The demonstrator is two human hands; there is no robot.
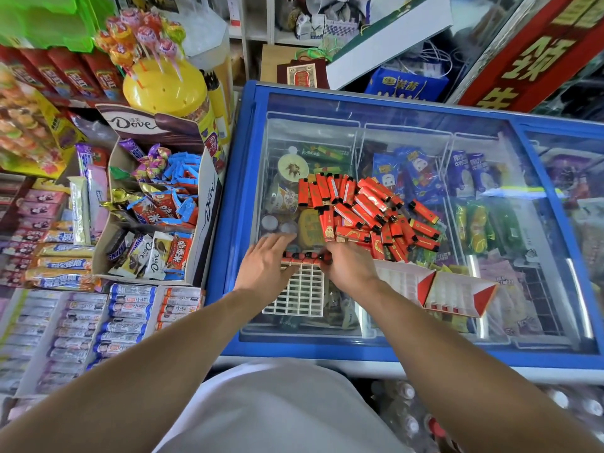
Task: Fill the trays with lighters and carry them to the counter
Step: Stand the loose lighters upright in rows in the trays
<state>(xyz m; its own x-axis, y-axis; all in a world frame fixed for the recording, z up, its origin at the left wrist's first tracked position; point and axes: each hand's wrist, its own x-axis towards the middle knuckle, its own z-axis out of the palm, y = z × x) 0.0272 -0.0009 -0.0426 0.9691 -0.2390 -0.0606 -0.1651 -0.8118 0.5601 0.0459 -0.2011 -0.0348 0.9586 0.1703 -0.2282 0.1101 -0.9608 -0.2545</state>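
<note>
A white grid tray [302, 294] lies on the glass lid of a blue chest freezer [225, 204]. Several red lighters stand in its far row [299, 256]. My left hand [266, 264] rests flat on the tray's left side, fingers straight. My right hand [351, 264] pinches a red lighter [325, 258] at the right end of that row. A heap of loose red lighters [366, 212] lies on the glass just beyond the hands. To the right lies another white tray [400, 279] and a third with red corner flaps [457, 297].
Left of the freezer stand a Dove box of sweets [157, 204], a yellow lollipop jar [166, 86] and rows of candy packs [124, 318]. Ice creams show under the glass. Boxes and a red sign [536, 50] stand behind the freezer. Water bottles [408, 407] sit below its front edge.
</note>
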